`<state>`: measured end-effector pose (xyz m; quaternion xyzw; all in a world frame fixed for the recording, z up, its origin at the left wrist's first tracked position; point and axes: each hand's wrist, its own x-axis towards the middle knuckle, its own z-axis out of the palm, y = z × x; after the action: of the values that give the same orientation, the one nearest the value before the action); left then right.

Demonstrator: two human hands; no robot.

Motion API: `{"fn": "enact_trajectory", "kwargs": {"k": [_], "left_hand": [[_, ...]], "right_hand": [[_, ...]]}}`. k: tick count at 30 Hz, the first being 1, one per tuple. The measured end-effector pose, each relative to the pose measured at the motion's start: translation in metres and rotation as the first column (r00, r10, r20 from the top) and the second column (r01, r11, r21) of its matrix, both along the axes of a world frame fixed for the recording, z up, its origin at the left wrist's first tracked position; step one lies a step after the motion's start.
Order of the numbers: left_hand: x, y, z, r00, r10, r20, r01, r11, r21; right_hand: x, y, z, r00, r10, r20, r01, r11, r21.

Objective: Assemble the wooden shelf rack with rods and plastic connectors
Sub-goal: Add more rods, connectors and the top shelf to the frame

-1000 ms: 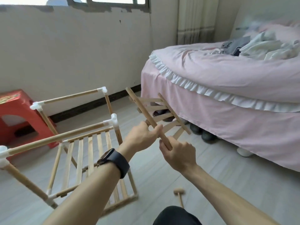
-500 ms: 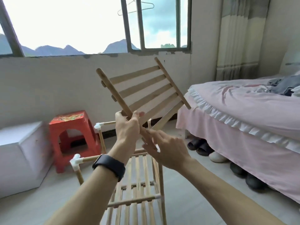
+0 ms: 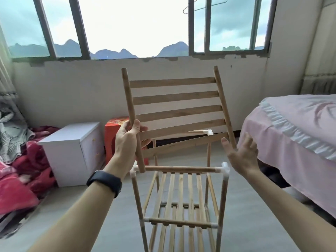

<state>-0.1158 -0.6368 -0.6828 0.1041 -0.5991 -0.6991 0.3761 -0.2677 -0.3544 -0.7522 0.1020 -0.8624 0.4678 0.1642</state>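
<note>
A loose wooden slatted shelf panel [image 3: 174, 97] stands nearly upright in the air above the rack. My left hand [image 3: 128, 140] grips its left side rod, whose lower end hangs close to the rack's front left white connector [image 3: 134, 169]. My right hand [image 3: 240, 155] is spread with straight fingers beside the panel's right side rod and holds nothing. The partly built rack [image 3: 181, 197] stands on the floor below, with rods joined by white plastic connectors such as the front right one [image 3: 225, 169] and a slatted shelf low inside it.
A bed with a pink cover [image 3: 298, 135] fills the right side. A white box [image 3: 74, 151] and a red stool [image 3: 116, 130] stand by the wall on the left. Red bedding [image 3: 20, 179] lies on the floor at far left. Windows run along the wall ahead.
The panel has swung from tilted to nearly upright and square to me, above the rack. My right hand let go of it and opened. The view has lifted toward the window.
</note>
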Motion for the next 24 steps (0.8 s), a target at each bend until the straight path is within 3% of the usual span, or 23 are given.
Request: {"fn": "enact_trajectory", "kwargs": {"k": [6,13,17,20,24], "left_hand": [[-0.003,-0.012,-0.001,1.0,0.002,0.0,-0.002,1.0,-0.029],[-0.023,-0.04,0.01,0.995,0.044,0.093,-0.03,0.989,-0.144],[-0.03,-0.062,0.0,0.963,0.057,0.265,0.008,0.971,-0.238],[-0.028,-0.068,-0.034,0.88,0.042,0.473,0.11,0.951,-0.29],[-0.039,-0.074,-0.072,0.781,-0.058,0.622,0.196,0.968,-0.157]], "right_hand": [[-0.015,-0.009,0.004,0.963,0.201,0.181,-0.156,0.959,-0.238],[-0.017,-0.018,-0.002,0.981,0.144,0.132,-0.076,0.905,-0.418],[-0.015,-0.026,-0.005,0.996,0.051,0.075,-0.012,0.896,-0.443],[-0.015,-0.033,-0.012,0.996,0.033,0.086,0.007,0.901,-0.434],[-0.013,-0.045,-0.027,0.995,0.023,0.096,0.018,0.911,-0.412]]}}
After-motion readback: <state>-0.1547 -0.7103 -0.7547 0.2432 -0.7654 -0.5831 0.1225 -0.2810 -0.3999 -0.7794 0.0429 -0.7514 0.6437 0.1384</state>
